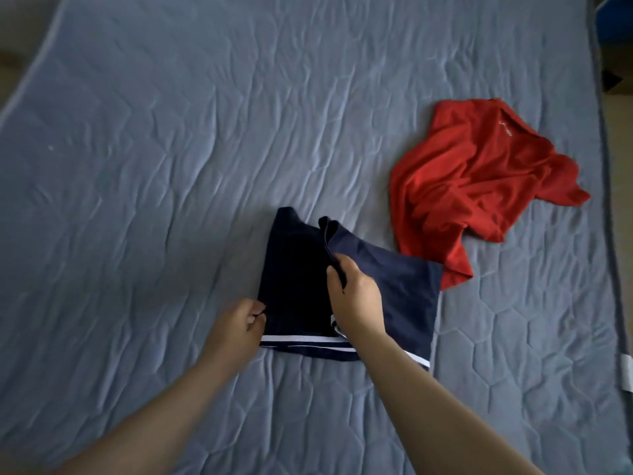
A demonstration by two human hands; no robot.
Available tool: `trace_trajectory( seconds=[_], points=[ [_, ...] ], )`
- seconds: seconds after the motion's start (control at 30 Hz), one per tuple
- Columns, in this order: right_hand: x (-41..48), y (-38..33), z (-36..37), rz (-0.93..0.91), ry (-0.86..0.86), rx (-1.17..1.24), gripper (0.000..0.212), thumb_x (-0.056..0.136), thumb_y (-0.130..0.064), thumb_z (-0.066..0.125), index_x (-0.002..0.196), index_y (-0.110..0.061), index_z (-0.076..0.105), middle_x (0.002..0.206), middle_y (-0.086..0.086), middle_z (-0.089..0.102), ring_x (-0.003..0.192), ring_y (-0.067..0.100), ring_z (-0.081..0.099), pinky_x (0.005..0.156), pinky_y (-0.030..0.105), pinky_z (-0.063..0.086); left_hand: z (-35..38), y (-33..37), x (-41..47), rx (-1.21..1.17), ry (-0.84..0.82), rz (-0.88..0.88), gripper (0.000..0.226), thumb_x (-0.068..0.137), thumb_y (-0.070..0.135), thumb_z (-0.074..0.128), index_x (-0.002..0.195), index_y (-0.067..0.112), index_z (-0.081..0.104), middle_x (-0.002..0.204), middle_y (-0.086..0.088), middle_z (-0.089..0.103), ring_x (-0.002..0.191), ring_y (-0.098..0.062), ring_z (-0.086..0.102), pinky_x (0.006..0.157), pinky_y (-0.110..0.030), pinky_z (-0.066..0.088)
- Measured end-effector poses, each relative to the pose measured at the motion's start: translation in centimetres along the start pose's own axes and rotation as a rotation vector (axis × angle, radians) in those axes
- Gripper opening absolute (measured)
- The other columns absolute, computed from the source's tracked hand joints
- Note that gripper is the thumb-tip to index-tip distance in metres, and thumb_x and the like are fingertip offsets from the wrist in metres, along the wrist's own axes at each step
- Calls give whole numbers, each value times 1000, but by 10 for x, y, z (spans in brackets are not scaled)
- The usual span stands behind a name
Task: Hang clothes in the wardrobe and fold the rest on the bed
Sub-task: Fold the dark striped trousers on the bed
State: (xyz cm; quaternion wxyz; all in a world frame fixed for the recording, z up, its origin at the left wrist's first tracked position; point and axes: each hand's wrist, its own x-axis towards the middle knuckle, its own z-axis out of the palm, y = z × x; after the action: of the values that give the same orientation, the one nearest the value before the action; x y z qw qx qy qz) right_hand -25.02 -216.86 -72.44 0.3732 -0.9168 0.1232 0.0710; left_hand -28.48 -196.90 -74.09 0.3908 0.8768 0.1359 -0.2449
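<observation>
Pinching the near left edge of the navy shorts, the left hand keeps its fingers curled. The right hand grips a fold at their middle. The shorts lie on the bed; a crumpled red shirt lies just beyond, right.

Print on the red shirt is unreadable, and the shorts perhaps hide its corner.

Bed with wrinkled grey-blue quilted cover carries navy shorts with white stripes near front centre and crumpled red shirt to their right, edges touching.
</observation>
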Motion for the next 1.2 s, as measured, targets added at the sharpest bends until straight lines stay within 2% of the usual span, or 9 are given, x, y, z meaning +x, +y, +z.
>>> trace_trajectory(
  seconds=[0.2, 0.3, 0.43, 0.5, 0.6, 0.8, 0.97, 1.07, 1.2],
  points=[
    [-1, -13, 75, -8, -212, -238, 39, 100, -32, 43, 137, -19, 48, 102, 6, 71, 92, 27, 65, 75, 38, 51, -21, -50, 29, -1, 8, -42, 19, 91, 10, 58, 108, 6, 65, 104, -10, 70, 99, -25, 65, 84, -30, 47],
    [-4, -21, 86, -42, -239, -255, 42, 100, -32, 44, 139, -18, 46, 101, 7, 71, 93, 28, 65, 74, 37, 51, -24, -54, 39, 30, 47, -51, 20, 92, 14, 58, 109, 8, 67, 106, -8, 70, 100, -25, 64, 70, -17, 34],
    [-5, -28, 89, 69, -370, -162, 39, 99, -41, 42, 129, -19, 54, 91, 6, 70, 89, 25, 65, 75, 36, 51, -26, -51, 49, 37, 15, -63, 22, 95, 21, 54, 108, 8, 66, 108, -10, 69, 102, -28, 62, 75, -26, 39],
    [-8, -26, 84, 133, -331, -71, 31, 100, -38, 42, 106, -16, 63, 84, 4, 68, 83, 25, 62, 71, 36, 48, -24, -48, 52, 29, 4, -90, 23, 95, 24, 53, 104, 8, 65, 101, -8, 69, 98, -28, 62, 70, -25, 35],
    [-14, -8, 64, 241, -162, -59, 26, 98, -27, 48, 113, -15, 65, 99, 4, 69, 92, 23, 62, 80, 36, 51, -15, -43, 56, -26, -25, -132, 26, 92, 33, 58, 103, 9, 64, 95, -5, 67, 96, -26, 63, 72, -24, 36],
    [-21, 66, 7, 471, 179, -249, 35, 87, -16, 63, 120, -4, 59, 121, 20, 55, 113, 39, 49, 97, 44, 41, 14, -29, 66, -91, -110, -228, 82, 83, 56, 62, 144, 8, 35, 141, -11, 47, 128, -27, 47, 101, -35, 39],
    [-15, 109, -12, 713, 114, -50, 63, 81, -29, 74, 131, -5, 42, 132, 18, 43, 114, 38, 50, 96, 44, 41, 34, -21, 78, -88, -50, -238, 80, 77, 54, 70, 135, 5, 43, 135, -12, 52, 123, -30, 50, 95, -34, 42],
    [-5, 125, -15, 772, 133, 77, 67, 72, -32, 82, 122, -7, 46, 116, 9, 54, 106, 31, 56, 84, 36, 45, 42, -19, 81, -93, 12, -253, 74, 75, 48, 75, 128, 6, 45, 119, -6, 54, 118, -29, 52, 82, -29, 38],
    [1, 139, -27, 920, 67, 225, 59, 61, -37, 88, 105, -11, 60, 94, 1, 66, 86, 22, 64, 75, 33, 52, 46, -24, 85, -33, 32, -257, 66, 74, 42, 78, 119, 1, 51, 119, -12, 59, 109, -32, 56, 89, -41, 48]
  ],
)
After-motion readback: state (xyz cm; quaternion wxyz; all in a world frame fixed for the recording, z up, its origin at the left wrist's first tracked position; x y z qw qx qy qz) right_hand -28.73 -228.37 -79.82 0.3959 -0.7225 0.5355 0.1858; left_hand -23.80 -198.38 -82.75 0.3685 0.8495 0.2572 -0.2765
